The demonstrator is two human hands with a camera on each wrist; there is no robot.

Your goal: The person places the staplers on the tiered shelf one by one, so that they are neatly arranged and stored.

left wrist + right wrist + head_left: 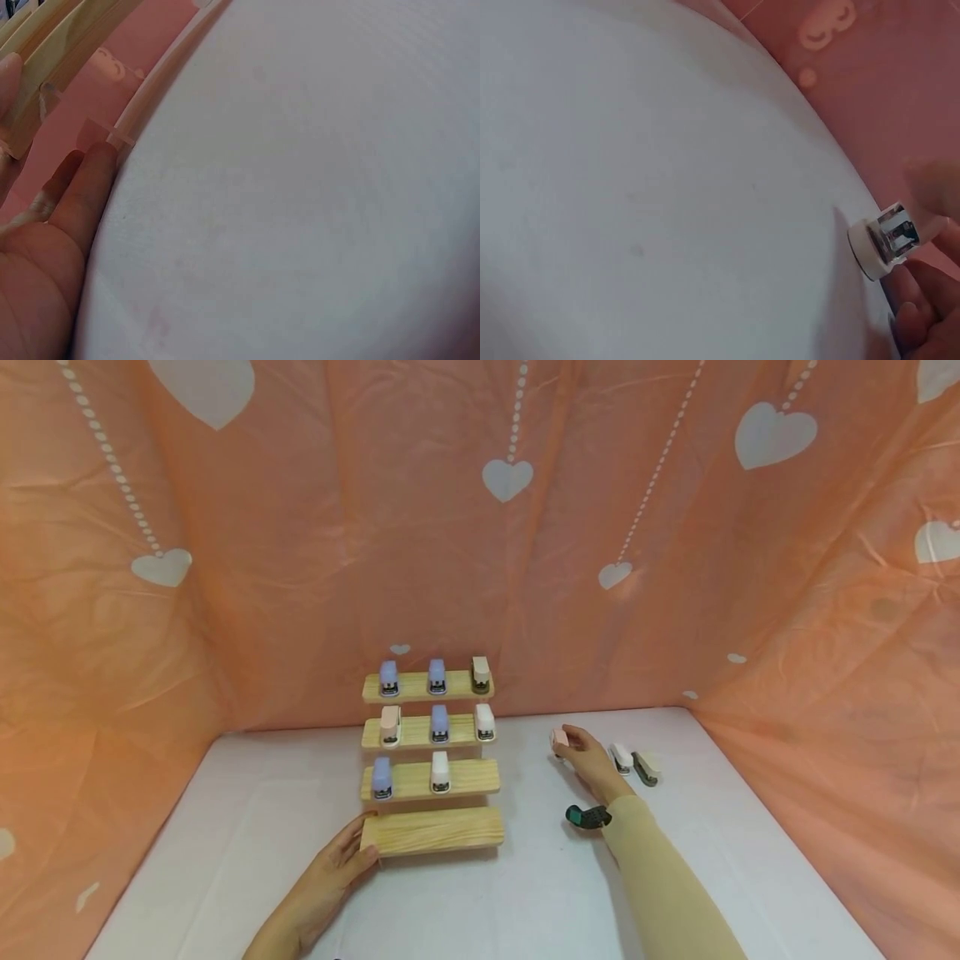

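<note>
A stepped wooden display rack (435,832) with several tiers stands on the table. At the left end of its lowest board, my left hand (335,862) holds the rack, with the thumb at the front edge and fingers behind. My right hand (592,762) pinches a small pink stapler (559,740) to the right of the rack. In the right wrist view, this stapler (885,241) shows its pale base and metal front close to the tabletop. A white stapler (620,758) and a cream-and-green stapler (646,768) lie just right of that hand.
Mini staplers stand on the upper three tiers: lilac (388,678), white (440,772), pink (390,725) and cream-and-dark-green (481,675). The lowest board is bare. An orange curtain (420,543) with white hearts surrounds the white table (285,793) at the back and sides.
</note>
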